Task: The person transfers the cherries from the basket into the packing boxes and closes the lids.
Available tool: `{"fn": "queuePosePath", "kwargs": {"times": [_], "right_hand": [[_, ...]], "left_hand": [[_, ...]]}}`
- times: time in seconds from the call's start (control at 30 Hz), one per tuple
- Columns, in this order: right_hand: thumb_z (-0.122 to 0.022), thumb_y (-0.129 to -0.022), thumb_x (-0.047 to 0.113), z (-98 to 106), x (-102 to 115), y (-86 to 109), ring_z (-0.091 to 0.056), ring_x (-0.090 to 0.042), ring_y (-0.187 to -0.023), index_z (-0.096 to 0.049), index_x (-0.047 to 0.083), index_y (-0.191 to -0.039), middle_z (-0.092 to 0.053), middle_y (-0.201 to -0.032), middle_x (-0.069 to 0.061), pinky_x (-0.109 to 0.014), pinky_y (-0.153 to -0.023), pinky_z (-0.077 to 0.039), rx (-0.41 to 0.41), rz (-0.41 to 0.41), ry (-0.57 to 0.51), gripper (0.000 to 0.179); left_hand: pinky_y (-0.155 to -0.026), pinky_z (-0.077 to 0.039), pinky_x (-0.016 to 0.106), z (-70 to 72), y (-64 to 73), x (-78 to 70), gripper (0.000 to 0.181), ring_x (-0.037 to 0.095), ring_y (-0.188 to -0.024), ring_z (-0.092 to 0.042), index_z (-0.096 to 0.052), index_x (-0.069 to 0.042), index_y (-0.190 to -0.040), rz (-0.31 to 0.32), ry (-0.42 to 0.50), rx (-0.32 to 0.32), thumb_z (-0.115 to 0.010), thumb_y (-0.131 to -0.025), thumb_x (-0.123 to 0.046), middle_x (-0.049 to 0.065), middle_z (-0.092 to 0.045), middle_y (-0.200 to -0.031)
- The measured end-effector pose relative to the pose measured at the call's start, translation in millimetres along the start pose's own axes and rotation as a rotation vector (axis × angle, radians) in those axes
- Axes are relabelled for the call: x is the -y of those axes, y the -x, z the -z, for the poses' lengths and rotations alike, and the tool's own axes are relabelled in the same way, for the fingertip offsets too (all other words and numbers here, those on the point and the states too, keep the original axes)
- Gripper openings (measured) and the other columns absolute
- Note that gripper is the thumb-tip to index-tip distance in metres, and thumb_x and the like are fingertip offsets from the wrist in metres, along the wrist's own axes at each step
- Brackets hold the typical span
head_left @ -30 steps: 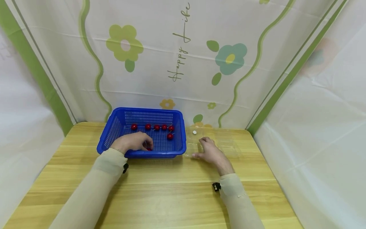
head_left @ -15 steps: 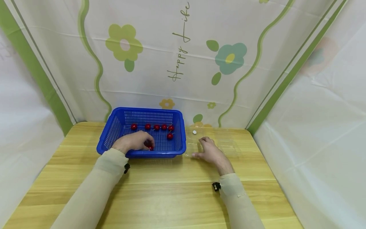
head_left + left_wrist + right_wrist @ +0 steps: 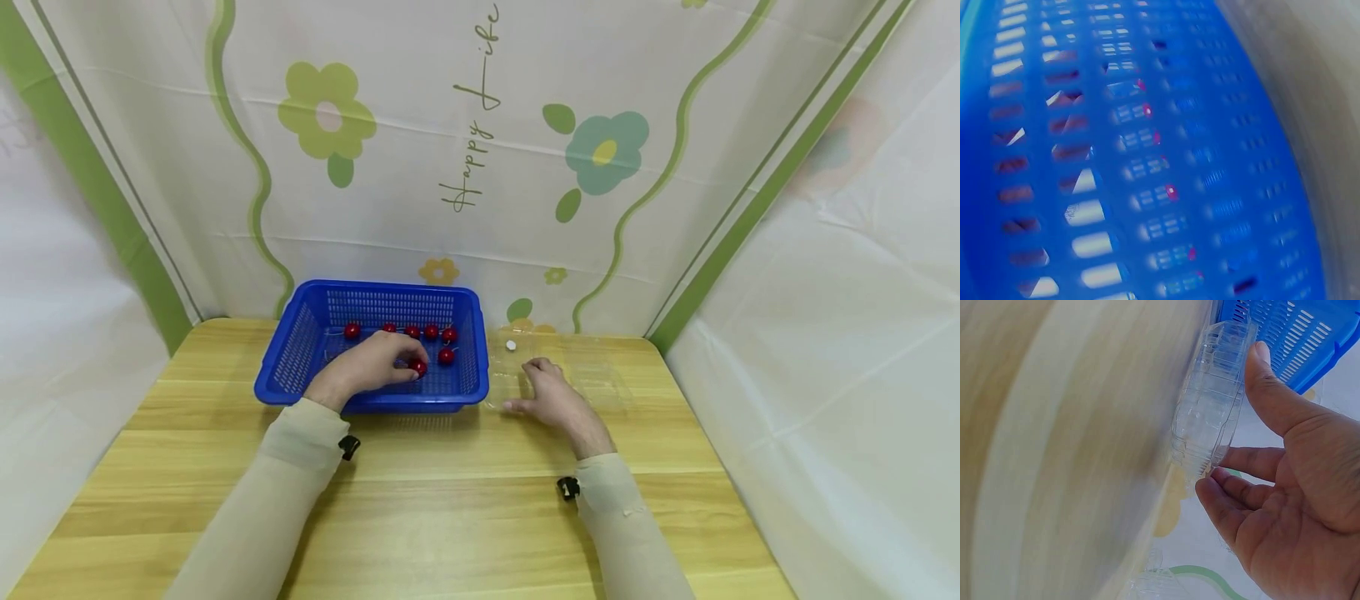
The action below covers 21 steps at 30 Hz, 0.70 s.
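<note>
My left hand (image 3: 367, 367) is inside the blue plastic basket (image 3: 480, 350), pinching a red cherry (image 3: 417, 368) between thumb and fingers. Several more red cherries with thin stems lie along the basket's far side, one of them a single cherry (image 3: 446, 357) near the right wall. To the right of the basket, my right hand (image 3: 558, 404) holds a clear plastic box (image 3: 1210, 394) by its edge, thumb at one end and fingers at the other. Only the slotted basket wall (image 3: 1129, 156) fills the left wrist view; the left hand is hidden there.
The box's clear lid (image 3: 596, 375) lies spread out to the right. A small white round spot (image 3: 511, 346) shows in the box area. Behind the wooden table (image 3: 450, 517) hangs a flowered curtain (image 3: 420, 208), with white sheets at both sides.
My left hand has lifted the cherry from near the basket's front wall and moved right and farther back. My right hand and the box have stayed in place.
</note>
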State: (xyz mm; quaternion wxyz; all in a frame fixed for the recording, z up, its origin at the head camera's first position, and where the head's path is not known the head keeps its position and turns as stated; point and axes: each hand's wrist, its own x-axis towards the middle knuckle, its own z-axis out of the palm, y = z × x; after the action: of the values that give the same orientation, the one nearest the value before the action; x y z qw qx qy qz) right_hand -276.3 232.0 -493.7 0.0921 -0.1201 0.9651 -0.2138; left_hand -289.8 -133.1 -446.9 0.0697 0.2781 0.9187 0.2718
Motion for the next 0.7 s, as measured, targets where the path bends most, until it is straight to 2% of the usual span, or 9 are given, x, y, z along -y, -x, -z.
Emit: {"fn": "queuePosePath", "kwargs": {"times": [0.2,0.43,0.7], "right_hand": [[-0.091,-0.106,0.041,0.2,1.0,0.5,-0.044,-0.052,-0.171,-0.048,-0.008,-0.174,-0.044,-0.182,-0.031,-0.068,-0.142,-0.041,0.002,-0.003,0.011,0.094],[-0.090,-0.106,0.043,-1.0,0.9,-0.5,-0.043,-0.051,-0.171,-0.047,-0.007,-0.174,-0.044,-0.183,-0.030,-0.067,-0.143,-0.041,0.007,-0.011,0.018,0.096],[-0.090,-0.106,0.044,-0.2,1.3,-0.5,-0.043,-0.050,-0.172,-0.048,-0.006,-0.175,-0.044,-0.183,-0.029,-0.067,-0.142,-0.041,0.003,-0.021,0.007,0.095]], "left_hand": [[-0.116,-0.067,0.056,-6.9,-5.2,-12.4,0.027,0.031,-0.125,-0.079,-0.084,-0.010,-0.138,-0.009,0.037,-0.066,-0.083,-0.110,-0.012,0.011,-0.085,-0.140],[-0.120,-0.066,0.055,-14.5,-11.2,-27.9,0.028,0.033,-0.133,-0.079,-0.082,-0.009,-0.140,-0.031,0.083,-0.139,-0.081,-0.112,-0.011,0.012,-0.084,-0.142],[-0.114,-0.070,0.049,-21.5,-21.5,-47.0,0.029,0.032,-0.132,-0.081,-0.081,-0.006,-0.140,-0.063,0.163,-0.228,-0.082,-0.112,-0.010,0.012,-0.082,-0.141]]}}
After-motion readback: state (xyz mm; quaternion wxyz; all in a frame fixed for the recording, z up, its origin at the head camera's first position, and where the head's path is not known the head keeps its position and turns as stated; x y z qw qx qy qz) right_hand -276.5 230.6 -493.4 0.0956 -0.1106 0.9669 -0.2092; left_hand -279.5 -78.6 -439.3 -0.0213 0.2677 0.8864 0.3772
